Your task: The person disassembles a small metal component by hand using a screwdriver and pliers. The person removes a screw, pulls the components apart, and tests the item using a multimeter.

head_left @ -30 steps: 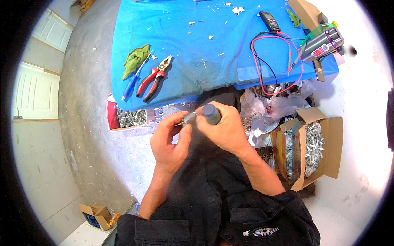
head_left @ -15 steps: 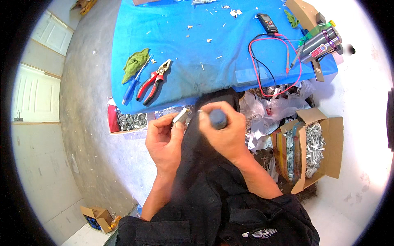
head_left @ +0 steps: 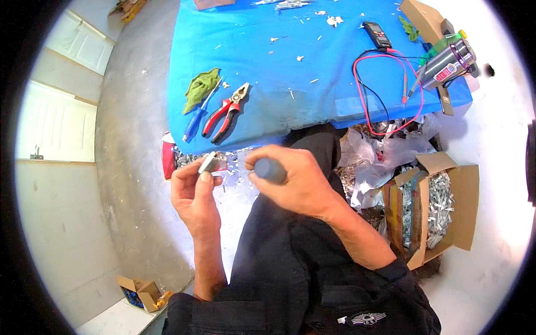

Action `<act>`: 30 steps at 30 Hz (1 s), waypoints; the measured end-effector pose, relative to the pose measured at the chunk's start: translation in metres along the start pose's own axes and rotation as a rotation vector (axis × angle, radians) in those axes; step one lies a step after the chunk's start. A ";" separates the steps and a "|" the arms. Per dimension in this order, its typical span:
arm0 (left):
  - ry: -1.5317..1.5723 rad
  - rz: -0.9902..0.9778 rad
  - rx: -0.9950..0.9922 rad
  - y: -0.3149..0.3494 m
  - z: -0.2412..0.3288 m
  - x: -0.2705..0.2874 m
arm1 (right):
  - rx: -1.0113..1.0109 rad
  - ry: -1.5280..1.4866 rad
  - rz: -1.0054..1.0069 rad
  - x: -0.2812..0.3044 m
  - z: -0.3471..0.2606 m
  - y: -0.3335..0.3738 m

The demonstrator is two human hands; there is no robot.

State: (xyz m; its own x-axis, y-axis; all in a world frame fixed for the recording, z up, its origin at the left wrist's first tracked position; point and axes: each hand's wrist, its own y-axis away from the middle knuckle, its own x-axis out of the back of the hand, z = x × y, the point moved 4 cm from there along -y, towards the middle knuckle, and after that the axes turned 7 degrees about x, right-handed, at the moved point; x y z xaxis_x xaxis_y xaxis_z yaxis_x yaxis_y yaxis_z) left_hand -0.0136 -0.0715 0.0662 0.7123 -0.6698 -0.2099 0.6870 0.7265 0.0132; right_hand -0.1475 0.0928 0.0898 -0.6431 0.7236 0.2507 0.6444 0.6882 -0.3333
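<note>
My left hand point(head_left: 196, 202) pinches a small silvery-white metal part point(head_left: 209, 162) between thumb and fingertips, in front of the table's near edge. To its right, my right hand point(head_left: 310, 187) is wrapped round a tool with a round dark blue handle point(head_left: 270, 171), seen end-on. The tool's working end is hidden or blurred, so its kind cannot be made out. A gap separates the two hands. Beyond them on the blue-covered table point(head_left: 262, 114) lie red-and-black pliers point(head_left: 224, 114), a blue-handled screwdriver point(head_left: 195, 123) and a green cloth point(head_left: 201, 89).
A multimeter point(head_left: 377, 35) with red and black leads lies at the table's right, near a dark metal flask point(head_left: 446, 66). Below the right corner stands an open carton point(head_left: 462, 207) of metal strips beside plastic bags point(head_left: 368, 181). A box of small parts point(head_left: 168, 159) sits under the table's left corner.
Both hands have shifted left relative to the table, still holding the metal part and the blue-handled tool. The gap between them is wider. The whole view has turned slightly.
</note>
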 end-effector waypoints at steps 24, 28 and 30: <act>-0.175 -0.309 0.193 0.029 -0.041 -0.066 | -0.112 -0.099 0.149 0.057 0.018 0.047; -0.196 -0.480 0.265 0.034 -0.058 -0.090 | -0.191 -0.136 0.152 0.090 0.026 0.070; -0.244 -0.492 0.286 0.037 -0.066 -0.101 | -0.172 -0.125 0.199 0.100 0.033 0.082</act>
State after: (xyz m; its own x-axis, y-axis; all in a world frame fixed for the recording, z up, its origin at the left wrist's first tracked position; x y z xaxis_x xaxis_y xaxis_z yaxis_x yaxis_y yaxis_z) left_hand -0.0700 0.0329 0.0234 0.2916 -0.9561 -0.0287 0.9306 0.2766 0.2399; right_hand -0.1724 0.2202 0.0573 -0.5359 0.8407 0.0777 0.8170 0.5396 -0.2034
